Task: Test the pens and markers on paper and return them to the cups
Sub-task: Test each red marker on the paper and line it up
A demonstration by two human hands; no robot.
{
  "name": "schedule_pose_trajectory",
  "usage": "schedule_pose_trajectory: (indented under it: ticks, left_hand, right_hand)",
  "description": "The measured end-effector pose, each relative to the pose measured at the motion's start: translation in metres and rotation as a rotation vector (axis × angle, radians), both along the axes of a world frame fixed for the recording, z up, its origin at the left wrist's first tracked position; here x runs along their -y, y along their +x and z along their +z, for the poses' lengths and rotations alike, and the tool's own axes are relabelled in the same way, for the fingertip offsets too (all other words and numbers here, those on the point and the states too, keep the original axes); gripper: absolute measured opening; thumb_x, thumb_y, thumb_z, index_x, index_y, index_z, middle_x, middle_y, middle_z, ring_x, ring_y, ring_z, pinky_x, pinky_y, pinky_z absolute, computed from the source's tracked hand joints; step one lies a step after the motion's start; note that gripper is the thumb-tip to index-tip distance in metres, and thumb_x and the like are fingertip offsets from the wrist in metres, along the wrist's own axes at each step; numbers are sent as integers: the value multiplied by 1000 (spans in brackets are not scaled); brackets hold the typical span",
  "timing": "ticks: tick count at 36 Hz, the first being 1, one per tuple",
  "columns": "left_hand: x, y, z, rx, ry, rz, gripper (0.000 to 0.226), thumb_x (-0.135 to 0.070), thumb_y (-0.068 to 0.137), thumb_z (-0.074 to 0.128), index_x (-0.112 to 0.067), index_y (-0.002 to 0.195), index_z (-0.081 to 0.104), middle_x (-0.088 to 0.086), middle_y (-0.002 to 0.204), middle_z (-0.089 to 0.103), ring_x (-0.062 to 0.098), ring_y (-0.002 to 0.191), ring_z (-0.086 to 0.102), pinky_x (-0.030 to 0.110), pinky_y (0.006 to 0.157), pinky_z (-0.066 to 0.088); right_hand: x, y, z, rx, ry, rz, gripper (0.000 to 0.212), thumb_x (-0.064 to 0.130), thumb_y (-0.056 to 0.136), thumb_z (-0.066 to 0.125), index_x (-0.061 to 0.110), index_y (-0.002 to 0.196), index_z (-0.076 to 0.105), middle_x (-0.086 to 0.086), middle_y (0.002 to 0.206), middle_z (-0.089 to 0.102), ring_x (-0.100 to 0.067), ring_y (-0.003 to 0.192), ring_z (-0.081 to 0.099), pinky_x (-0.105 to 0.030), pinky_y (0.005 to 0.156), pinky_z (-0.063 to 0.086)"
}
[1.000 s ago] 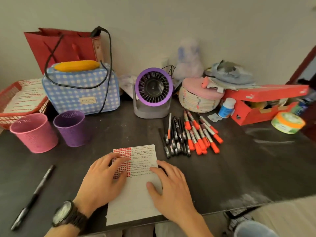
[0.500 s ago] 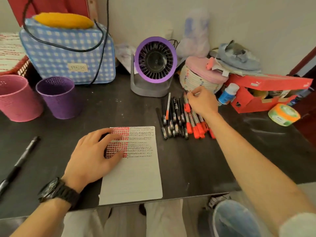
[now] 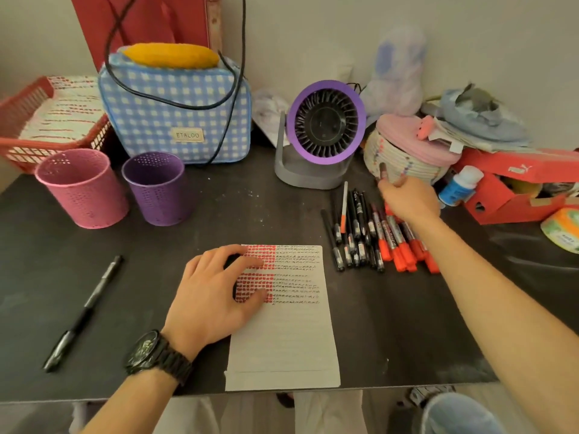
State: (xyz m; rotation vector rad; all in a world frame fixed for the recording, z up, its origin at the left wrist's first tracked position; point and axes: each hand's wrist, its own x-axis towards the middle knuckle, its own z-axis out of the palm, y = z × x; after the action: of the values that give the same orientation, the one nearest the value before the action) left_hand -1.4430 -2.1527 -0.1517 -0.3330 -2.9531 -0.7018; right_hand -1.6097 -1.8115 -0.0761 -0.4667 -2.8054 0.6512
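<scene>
Overhead, paper (image 3: 291, 333) held flat on desk (image 3: 407, 324) by left hand (image 3: 213, 296), fingers spread, blurred marker (image 3: 382, 170) pinched in right hand (image 3: 407, 200) over pen pile (image 3: 360, 236), pink cup (image 3: 83, 189) and purple cup (image 3: 158, 189) set well left.

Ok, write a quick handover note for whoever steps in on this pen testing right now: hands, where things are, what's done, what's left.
Left hand: flat on the paper, pressing it down.
Right hand: over the far end of the pile of pens and markers, pinching what looks like one marker; blurred.
Pink cup and purple cup: far left, no pens stand in them. A black pen lies alone left of the paper.
Done: the paper's top carries red and black test marks.
Left: test the pile, perhaps the lone pen too, and put all in the cups.
</scene>
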Motion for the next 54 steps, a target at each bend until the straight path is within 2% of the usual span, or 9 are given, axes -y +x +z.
schedule_pose_trajectory:
  ticks: [4, 8, 14, 22, 30, 37, 43, 47, 54]
  left_hand:
    - [-1, 0, 0, -12, 14, 1, 58, -75, 83, 43, -46, 131, 55, -18, 145, 43, 8, 136, 37, 34, 115, 16]
    - [-1, 2, 1, -10, 32, 5, 58, -77, 83, 44, -48, 132, 53, -19, 146, 40, 6, 137, 34, 33, 116, 15]
    - [-3, 6, 3, -14, 53, 42, 55, -75, 85, 45, -45, 130, 55, -17, 145, 42, 7, 133, 41, 33, 115, 26]
    - [-5, 12, 12, -30, 115, 58, 42, -63, 93, 50, -40, 126, 61, -16, 140, 47, 5, 127, 43, 35, 107, 44]
    - [-50, 57, 34, -135, 247, -116, 37, -53, 103, 36, -36, 114, 67, -22, 105, 64, 1, 100, 55, 18, 86, 43]
    - [-80, 70, 37, -54, 192, -107, 63, -54, 102, 14, -22, 74, 60, -10, 76, 58, 11, 77, 51, 37, 70, 46]
    - [-86, 66, 41, -428, -74, -38, 56, -39, 105, 34, -20, 55, 52, -7, 52, 50, 13, 52, 43, 30, 41, 36]
    - [-92, 67, 38, -696, -146, -56, 52, -29, 104, 43, -21, 54, 50, -6, 51, 45, 16, 51, 39, 28, 48, 26]
    - [-113, 71, 45, -648, -72, 35, 52, -29, 104, 40, -22, 53, 47, -7, 49, 43, 13, 45, 35, 24, 47, 18]
  right_hand:
    - [17, 58, 10, -131, -504, 57, 38, 54, 87, 60, 21, 68, 64, 5, 59, 63, -12, 63, 59, -34, 67, 45]
    - [45, 142, 1, -93, -1047, 191, 28, 43, 86, 66, 29, 61, 63, 2, 52, 49, -9, 40, 38, -21, 38, 28]
    - [84, 225, -30, -99, -1344, 265, 12, 27, 78, 71, 20, 75, 62, -21, 64, 64, -19, 40, 45, -23, 38, 33]
    - [101, 249, -54, -254, -1204, 380, 5, 16, 85, 73, 20, 87, 71, -22, 72, 72, -15, 45, 49, -20, 43, 39]
    - [99, 250, -51, -207, -1230, 484, 16, 31, 85, 69, 16, 90, 72, -17, 65, 68, -14, 46, 48, -21, 45, 37]
    - [95, 249, -51, -168, -1268, 494, 22, 31, 86, 72, 9, 86, 74, -12, 60, 64, -14, 48, 49, -21, 46, 37]
    - [96, 245, -56, -160, -1314, 344, 34, 46, 78, 73, 14, 68, 70, -10, 53, 59, -12, 42, 45, -19, 43, 37]
    - [98, 248, -57, -195, -1327, 273, 29, 40, 79, 71, 16, 63, 67, -6, 50, 56, -12, 41, 46, -20, 41, 37]
    - [112, 242, -39, -279, -1391, -51, 45, 25, 97, 64, 25, 53, 56, 8, 54, 47, -6, 50, 43, -19, 48, 40]
